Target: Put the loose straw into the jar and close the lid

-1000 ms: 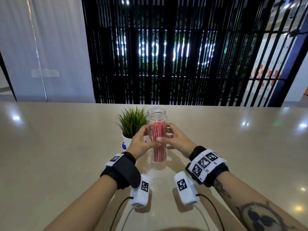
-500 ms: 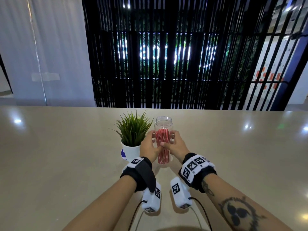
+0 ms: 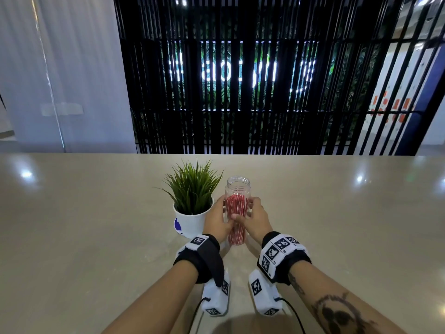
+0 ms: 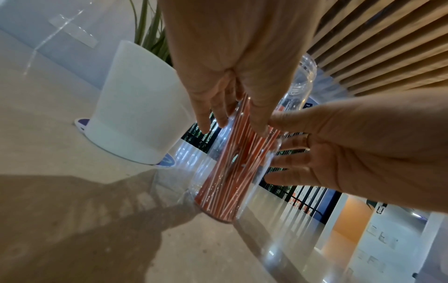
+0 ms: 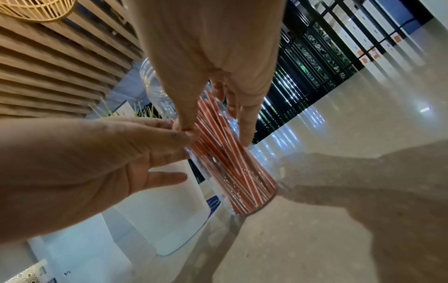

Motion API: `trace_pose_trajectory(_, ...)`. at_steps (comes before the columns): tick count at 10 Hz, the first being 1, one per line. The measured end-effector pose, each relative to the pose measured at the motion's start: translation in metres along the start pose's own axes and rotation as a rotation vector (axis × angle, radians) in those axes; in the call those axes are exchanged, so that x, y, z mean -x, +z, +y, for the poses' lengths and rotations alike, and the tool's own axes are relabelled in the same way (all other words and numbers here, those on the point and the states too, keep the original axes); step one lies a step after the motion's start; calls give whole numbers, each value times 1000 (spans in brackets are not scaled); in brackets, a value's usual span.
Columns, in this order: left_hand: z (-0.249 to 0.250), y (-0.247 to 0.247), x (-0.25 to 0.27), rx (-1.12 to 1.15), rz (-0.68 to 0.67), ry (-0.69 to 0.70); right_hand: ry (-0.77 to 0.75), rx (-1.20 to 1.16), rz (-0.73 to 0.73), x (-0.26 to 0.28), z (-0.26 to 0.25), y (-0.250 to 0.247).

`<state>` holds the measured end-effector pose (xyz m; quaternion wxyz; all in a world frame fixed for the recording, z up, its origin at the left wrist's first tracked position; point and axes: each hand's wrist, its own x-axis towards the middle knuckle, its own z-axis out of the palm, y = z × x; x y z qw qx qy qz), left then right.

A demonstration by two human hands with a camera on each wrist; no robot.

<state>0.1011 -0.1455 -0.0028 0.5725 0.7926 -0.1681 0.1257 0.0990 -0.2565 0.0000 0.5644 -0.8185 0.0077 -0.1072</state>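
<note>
You are cupping the clear jar [image 3: 237, 208] with both hands at once, your left hand [image 3: 218, 221] wrapping its side nearest the potted plant [image 3: 192, 201] and your right hand [image 3: 255, 219] wrapping the opposite side, thumbs meeting across the face of the jar nearest you. Both hands are curling their fingers around the jar's wall, which in my judgement is steadying a tall, narrow container that could tip easily. The jar is standing upright on the bench [image 3: 96, 237], just beside the plant's white pot [image 4: 135, 114], and the bundle of red-and-white straws [image 5: 232, 162] is sitting inside the jar, leaning slightly, with its tops well below the jar's open threaded mouth [image 3: 238, 180]. I am seeing no loose straw outside the jar, so that part seems done. The lid is not showing in any view, so the mouth is standing uncovered, and the closing step looks not yet done. Judging from this, you are going to need one hand free to fetch the lid while the other is bracing the jar.
</note>
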Motion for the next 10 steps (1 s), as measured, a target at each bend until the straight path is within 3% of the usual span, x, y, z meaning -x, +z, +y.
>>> trace_pose_trajectory(7, 0, 1, 6, -127, 14, 31, 45, 141, 38, 10, -9, 10)
trace_pose_trajectory(9, -5, -4, 5, -200, -7, -91, 76, 119, -25, 16, -15, 3)
trace_pose_trajectory(10, -8, -12, 6, -124, 53, -179, 96, 45, -20, 26, -17, -3)
